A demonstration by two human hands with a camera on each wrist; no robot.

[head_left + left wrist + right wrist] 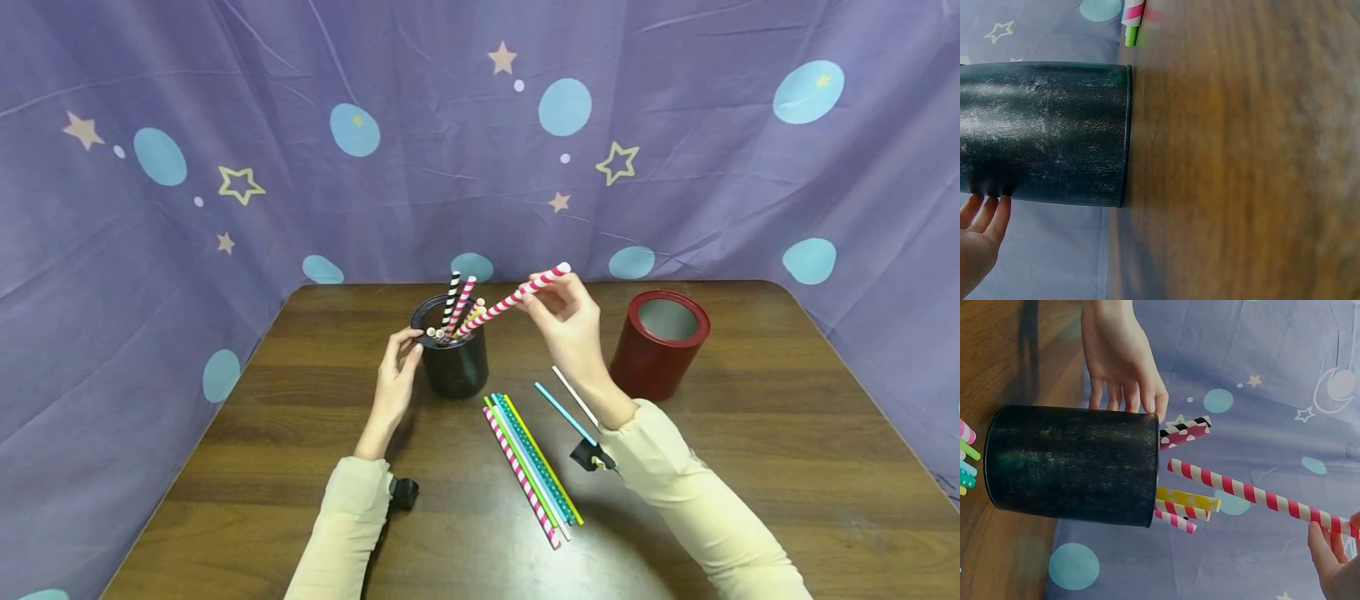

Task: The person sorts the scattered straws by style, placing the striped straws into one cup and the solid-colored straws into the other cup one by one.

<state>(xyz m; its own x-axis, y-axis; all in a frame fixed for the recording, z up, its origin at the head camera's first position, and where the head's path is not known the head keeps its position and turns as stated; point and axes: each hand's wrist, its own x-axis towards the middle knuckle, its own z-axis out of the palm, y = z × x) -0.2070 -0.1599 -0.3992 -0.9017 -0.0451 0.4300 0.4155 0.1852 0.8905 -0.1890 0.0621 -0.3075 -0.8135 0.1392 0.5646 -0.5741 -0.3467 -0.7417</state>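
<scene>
The right hand (pixel 570 323) is pinching a red-and-white spiral-striped tubular straw (pixel 512 300) between thumb and fingertips near its upper end; the straw is slanting down leftward, its lower end hanging just above the mouth of a black cylindrical can (pixel 455 367) with a scuffed wall; the left hand (pixel 393 379) is resting nearly straight fingers against the side and rim of that can, which is standing upright; several patterned straws (pixel 1189 500) are leaning inside it and projecting past the rim; a row of multicoloured straws (pixel 536 458) is lying on the brown wood-grain table (pixel 255 467); a thin light-blue straw (pixel 566 413) and a thin white straw (pixel 574 394) are lying near the cream right sleeve (pixel 675 467); a red cylindrical can (pixel 651 358) with a grey interior is standing well apart from the black one
</scene>
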